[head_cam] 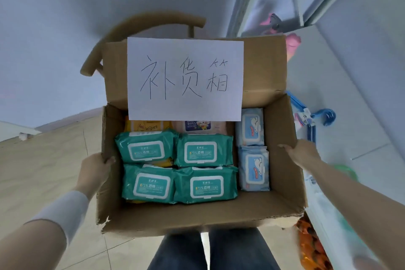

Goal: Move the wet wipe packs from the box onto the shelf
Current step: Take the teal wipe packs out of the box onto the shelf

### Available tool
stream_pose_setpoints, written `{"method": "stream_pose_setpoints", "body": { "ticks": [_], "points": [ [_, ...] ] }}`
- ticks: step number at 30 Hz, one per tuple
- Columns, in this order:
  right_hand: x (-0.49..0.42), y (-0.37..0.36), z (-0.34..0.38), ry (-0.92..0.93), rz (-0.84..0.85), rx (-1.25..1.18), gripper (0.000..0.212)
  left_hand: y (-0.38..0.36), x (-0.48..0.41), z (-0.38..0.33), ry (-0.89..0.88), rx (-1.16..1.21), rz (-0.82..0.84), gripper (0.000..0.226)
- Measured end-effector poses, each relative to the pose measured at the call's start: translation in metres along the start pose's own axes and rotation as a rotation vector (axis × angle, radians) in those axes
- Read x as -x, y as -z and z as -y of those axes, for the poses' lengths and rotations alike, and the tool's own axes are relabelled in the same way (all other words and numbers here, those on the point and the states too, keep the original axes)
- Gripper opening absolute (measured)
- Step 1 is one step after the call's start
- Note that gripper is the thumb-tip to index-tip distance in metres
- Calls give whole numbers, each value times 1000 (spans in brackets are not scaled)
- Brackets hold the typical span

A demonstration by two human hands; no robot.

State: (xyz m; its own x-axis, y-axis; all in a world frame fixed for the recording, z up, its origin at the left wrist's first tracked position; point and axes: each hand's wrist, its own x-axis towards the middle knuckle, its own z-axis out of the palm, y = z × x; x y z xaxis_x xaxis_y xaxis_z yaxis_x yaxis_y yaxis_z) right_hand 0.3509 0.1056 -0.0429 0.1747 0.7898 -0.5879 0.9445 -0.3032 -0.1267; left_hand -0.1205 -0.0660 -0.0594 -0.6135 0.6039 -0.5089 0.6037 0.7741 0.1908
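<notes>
Wet wipe packs (206, 184) are lying between the hands, inside the box (197, 217). Its left wall is being gripped by the left hand (96, 171), fingers (109, 160) curled over the rim. Its right wall is being held by the right hand (303, 153), whose curl cannot be told. Carrying is judged the step in hand; next, a hand is needing freeing for the shelf (350, 85) beyond the right hand.

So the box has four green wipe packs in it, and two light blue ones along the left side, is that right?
Not quite. The head view shows the two light blue packs lying along the right side of the box, not the left. The rest holds: there are four green packs in it.
</notes>
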Motion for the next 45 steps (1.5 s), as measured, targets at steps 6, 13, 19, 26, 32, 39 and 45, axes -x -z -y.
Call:
{"method": "stream_pose_setpoints", "body": {
  "ticks": [6, 13, 19, 26, 32, 39, 45],
  "points": [
    [91, -38, -89, -149, -12, -151, 42, 0, 25, -19, -241, -206, 45, 32],
    [192, -94, -194, -375, -79, -234, 43, -32, 66, -60, -452, -381, 124, 36],
    [300, -155, -254, -689, -122, -430, 32, -73, 111, -99, -706, -362, 178, 25],
    [437, -233, -284, -1012, -160, -716, 37, -121, 184, -143, -1019, -564, 219, 30],
    [537, -319, -300, -1237, -161, -936, 35, -184, 267, -181, -1200, -727, 307, 33],
    [631, -406, -317, -1490, -159, -1198, 34, -282, 409, -214, -1477, -975, 362, 30],
    [690, -429, -325, -1732, -208, -1309, 36, -351, 542, -230, -1809, -1042, 429, 28]
  ]
}}
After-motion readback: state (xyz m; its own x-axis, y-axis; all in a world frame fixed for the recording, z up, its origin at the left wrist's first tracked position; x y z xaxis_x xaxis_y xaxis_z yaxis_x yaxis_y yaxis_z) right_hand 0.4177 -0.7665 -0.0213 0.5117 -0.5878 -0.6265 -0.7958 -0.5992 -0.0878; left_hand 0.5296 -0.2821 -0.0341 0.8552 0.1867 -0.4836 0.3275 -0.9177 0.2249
